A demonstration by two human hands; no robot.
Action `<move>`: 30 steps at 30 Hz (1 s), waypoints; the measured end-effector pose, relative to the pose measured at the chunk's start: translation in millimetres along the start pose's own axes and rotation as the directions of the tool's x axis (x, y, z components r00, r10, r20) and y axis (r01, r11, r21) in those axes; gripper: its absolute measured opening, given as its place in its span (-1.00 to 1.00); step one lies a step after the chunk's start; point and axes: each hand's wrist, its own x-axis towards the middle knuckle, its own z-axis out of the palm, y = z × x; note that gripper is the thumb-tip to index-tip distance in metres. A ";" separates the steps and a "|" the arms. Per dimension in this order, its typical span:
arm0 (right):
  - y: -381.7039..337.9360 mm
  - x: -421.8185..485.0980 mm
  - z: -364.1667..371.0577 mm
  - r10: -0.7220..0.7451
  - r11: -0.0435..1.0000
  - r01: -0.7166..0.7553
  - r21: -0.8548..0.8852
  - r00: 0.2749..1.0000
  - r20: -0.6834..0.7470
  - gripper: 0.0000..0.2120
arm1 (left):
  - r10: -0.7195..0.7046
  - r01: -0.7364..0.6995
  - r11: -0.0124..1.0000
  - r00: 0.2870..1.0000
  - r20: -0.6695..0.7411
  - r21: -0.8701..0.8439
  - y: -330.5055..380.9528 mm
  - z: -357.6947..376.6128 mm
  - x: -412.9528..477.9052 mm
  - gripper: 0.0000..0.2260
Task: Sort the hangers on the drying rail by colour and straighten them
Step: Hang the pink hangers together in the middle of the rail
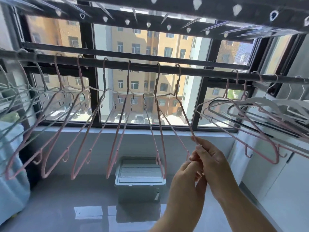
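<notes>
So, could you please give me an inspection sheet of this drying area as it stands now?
Surface: glossy grey floor, reflecting the window.
Job's things: drying rail; pink hangers spread along the middle, tilted; greenish hangers bunched at left; white hangers at right, with pink ones in front.
Clutter: lidded storage box on the floor below the window.
Grips: right hand pinches the held pink hanger on its lower arm; left hand pinches its bottom end.
Cables: nothing seen.
Surroundings: window facing apartment blocks; perforated upper rack.
</notes>
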 end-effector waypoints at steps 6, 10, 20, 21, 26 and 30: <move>-1.8 -3.0 -2.9 -0.008 0.999 0.006 -0.047 0.999 -0.035 -0.73 | 0.020 -0.020 1.000 1.000 0.018 0.004 0.1 7.1 1.4 -0.73; -1.8 -2.4 -9.1 -0.053 0.977 0.051 -0.209 0.999 -0.002 -0.73 | 0.018 -0.017 1.000 1.000 0.024 -0.014 1.6 8.3 1.5 -0.77; -47.9 4.4 -132.6 -0.404 0.450 0.031 -0.893 0.899 -0.172 -0.55 | 0.184 -0.173 0.980 0.974 -0.132 0.094 21.0 19.9 -14.5 -0.58; -43.7 8.0 -136.4 -0.325 0.513 0.014 -0.858 0.928 -0.179 -0.61 | 0.200 -0.191 0.977 0.976 -0.091 0.096 27.2 24.4 -14.7 -0.62; -27.5 21.8 -127.8 -0.111 0.843 0.000 -0.538 0.978 -0.175 -0.78 | 0.115 -0.121 0.992 0.983 0.140 0.036 47.5 54.2 0.6 -0.55; -28.1 32.2 -116.7 0.006 0.989 -0.031 -0.145 0.986 -0.168 -0.84 | -0.024 -0.005 0.994 0.963 0.269 0.106 48.5 73.5 23.7 -0.48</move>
